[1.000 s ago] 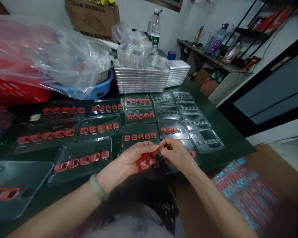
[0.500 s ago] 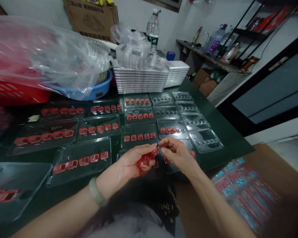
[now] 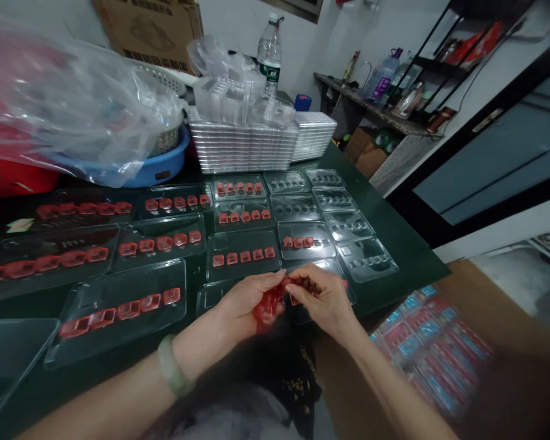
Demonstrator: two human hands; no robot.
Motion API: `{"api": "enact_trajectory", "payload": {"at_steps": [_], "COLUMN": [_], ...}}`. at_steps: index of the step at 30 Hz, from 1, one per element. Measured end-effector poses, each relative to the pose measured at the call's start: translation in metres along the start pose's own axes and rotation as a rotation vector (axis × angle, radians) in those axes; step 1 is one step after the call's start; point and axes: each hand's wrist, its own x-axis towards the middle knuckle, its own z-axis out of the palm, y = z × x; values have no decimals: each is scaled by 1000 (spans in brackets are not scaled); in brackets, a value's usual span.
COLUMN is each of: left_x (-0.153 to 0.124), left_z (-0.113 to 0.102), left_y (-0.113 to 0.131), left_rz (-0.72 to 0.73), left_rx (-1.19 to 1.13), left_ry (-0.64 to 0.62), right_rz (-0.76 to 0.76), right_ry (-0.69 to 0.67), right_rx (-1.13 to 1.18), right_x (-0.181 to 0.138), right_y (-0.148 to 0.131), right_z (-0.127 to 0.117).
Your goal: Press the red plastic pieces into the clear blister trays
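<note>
My left hand (image 3: 247, 305), a pale green bangle (image 3: 173, 366) at its wrist, is closed around several translucent red plastic pieces (image 3: 269, 307). Against its fingertips, my right hand (image 3: 323, 296) pinches one red piece at the edge of that handful. Beneath and around both hands lie clear plastic trays with moulded slots. One tray (image 3: 242, 241) beyond my left hand carries a row of red pieces. Another (image 3: 306, 237), past my right hand, has red pieces in only part of its row. My hands partly cover the nearest trays.
Stacked clear trays (image 3: 242, 146) stand at the back of the dark green table (image 3: 407, 260). A blue basin (image 3: 165, 162) under plastic sheeting is at the back left. Slotted trays without red pieces (image 3: 369, 260) lie to the right. Red-and-blue packages (image 3: 433, 348) sit below the table's right edge.
My right hand has moved in against my left hand's fingertips and now pinches a red piece there. The whole view has shifted, so the table things appear further left.
</note>
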Motion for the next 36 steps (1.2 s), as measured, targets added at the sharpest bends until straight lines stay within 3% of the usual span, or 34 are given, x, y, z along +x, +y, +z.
{"api": "enact_trajectory", "payload": {"at_steps": [3,7,10,14,22,29,33,36], "left_x": [-1,-4,-6,-7,-5,-11,-13,-9], "left_z": [3,-1,-6,-12,-12,-16,-17,-12], "left_y": [3,5,6,8,11,16,16,13], "left_rz": [-54,-89,-89,-66,-99,-74,-57,-32], "left_rx": [-24,-68,-87,-91,-89,-67,-28,17], "left_ry": [-9,-30,-34,-51,-75,-119,-131,-122], "right_rz": [18,25,21,33,127,128,-39,-169], "right_ry": [78,257,203,135,63,-22,26,-153], "right_rx": [-80,-397,-602,-685,-899,-942,-719,-505], "right_x": [13,51,76,86,89,91,64,41], "right_y": [16,51,72,79,65,48,12,-16], "right_z": [-22,-59,-69,-63,-52,-62,-46,-20]}}
